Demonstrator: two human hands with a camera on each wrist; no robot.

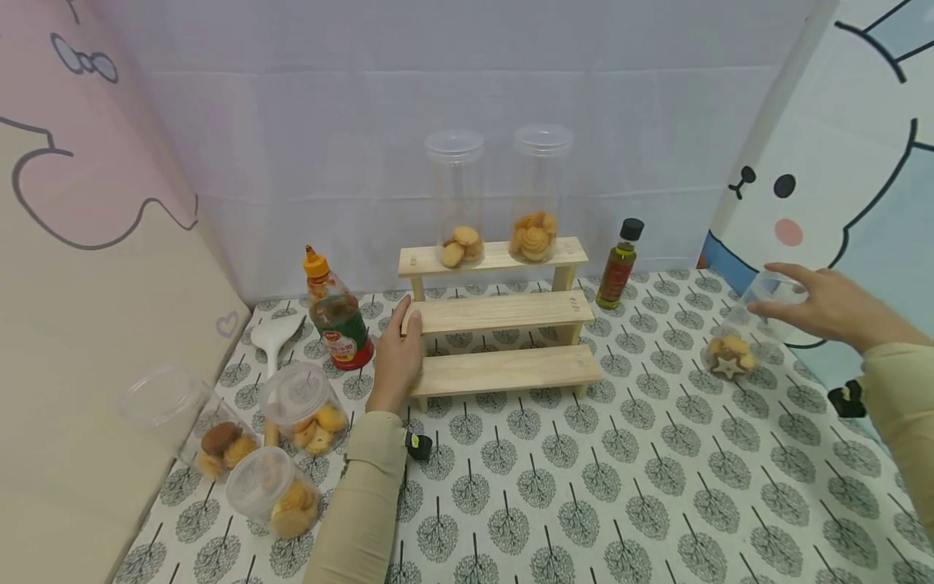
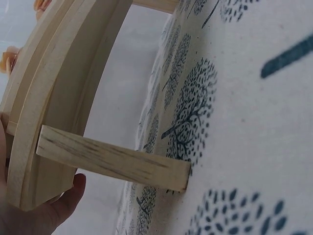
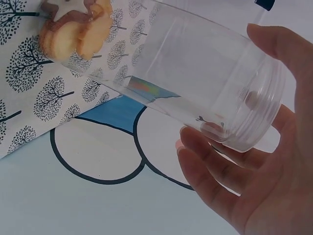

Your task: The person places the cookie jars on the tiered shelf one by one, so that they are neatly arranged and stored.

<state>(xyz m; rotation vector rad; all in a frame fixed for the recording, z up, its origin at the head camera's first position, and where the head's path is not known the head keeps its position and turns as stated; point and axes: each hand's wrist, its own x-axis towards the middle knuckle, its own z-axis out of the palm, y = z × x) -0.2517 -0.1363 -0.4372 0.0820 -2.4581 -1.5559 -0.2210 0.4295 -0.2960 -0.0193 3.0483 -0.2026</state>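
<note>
My left hand [image 1: 397, 357] grips the left end of a three-tier wooden shelf [image 1: 503, 312], thumb over the middle step. In the left wrist view the shelf's end [image 2: 29, 171] stands between thumb and fingers, with a fingertip showing beneath. Far to the right, my right hand [image 1: 832, 304] holds a tall clear jar [image 1: 744, 337] round its lidded top. Thumb and fingers lie on opposite sides of the lid [image 3: 261, 112] in the right wrist view. Cookies, one star-shaped [image 1: 728, 367], lie at the jar's bottom, low over the patterned cloth.
Two tall cookie jars [image 1: 458, 203] [image 1: 541, 195] stand on the top step. An oil bottle [image 1: 619, 268] is right of the shelf. Leftward are a sauce bottle [image 1: 339, 320], a white spatula [image 1: 273, 337], two short cookie jars [image 1: 306, 405] [image 1: 273, 495] and a tall one [image 1: 190, 418].
</note>
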